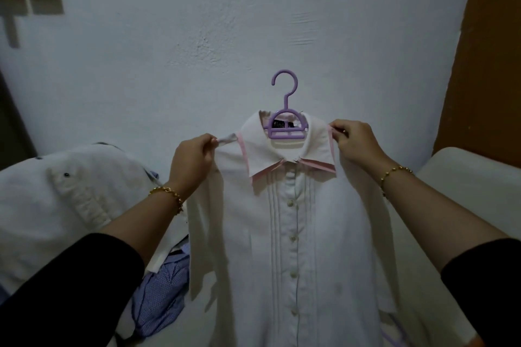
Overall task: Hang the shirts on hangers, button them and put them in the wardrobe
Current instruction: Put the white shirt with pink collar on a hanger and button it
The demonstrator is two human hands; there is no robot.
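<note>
Up against the pale wall (197,22): white shirt (318,234), buttoned, not yet in the wardrobe.
Heap of other shirts (70,200) at the left. Left hand (194,158) pinching one shoulder, right hand (352,144) pinching the other, likely to pull it straight on the small purple hanger (284,136).

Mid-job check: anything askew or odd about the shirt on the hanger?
Mildly. The purple hanger shows only in the neck of the white shirt, hook on nothing; the left hand and right hand pinch the shoulder tips outward, so the shoulders may lack support. Buttons look closed.
</note>
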